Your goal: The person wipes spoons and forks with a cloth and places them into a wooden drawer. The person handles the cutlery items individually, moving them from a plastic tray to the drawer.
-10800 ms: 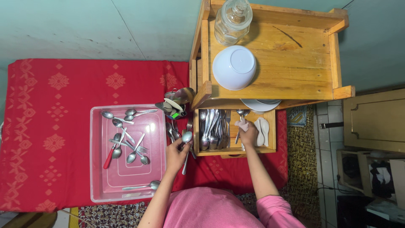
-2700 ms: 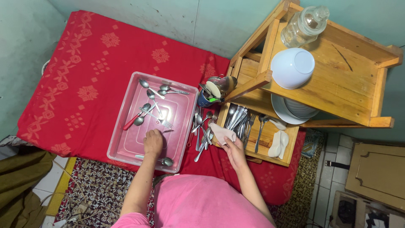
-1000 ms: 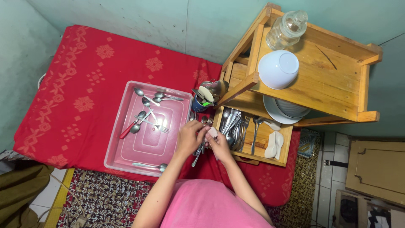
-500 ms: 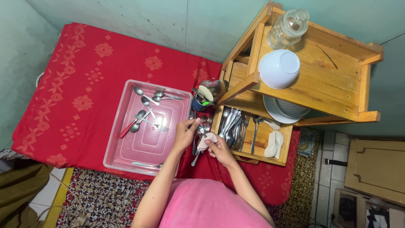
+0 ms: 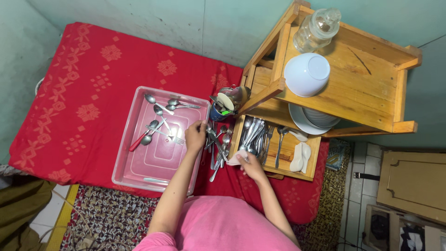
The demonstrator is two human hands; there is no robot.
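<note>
My left hand hovers over the right edge of a clear pink plastic tray, fingers curled around a metal utensil near the loose cutlery pile on the red cloth. Several spoons and forks lie in the tray's far part. My right hand grips a small white cloth at the front edge of a wooden cutlery drawer that holds several utensils and white spoons.
A wooden rack carries an upturned white bowl, a glass jar and stacked plates. A blue cup of utensils stands beside it. The red patterned cloth covers the surface; a patterned rug lies below.
My left hand has moved from beside my right hand back left to the tray's right edge. My right hand with the cloth has dropped slightly toward the drawer's front.
</note>
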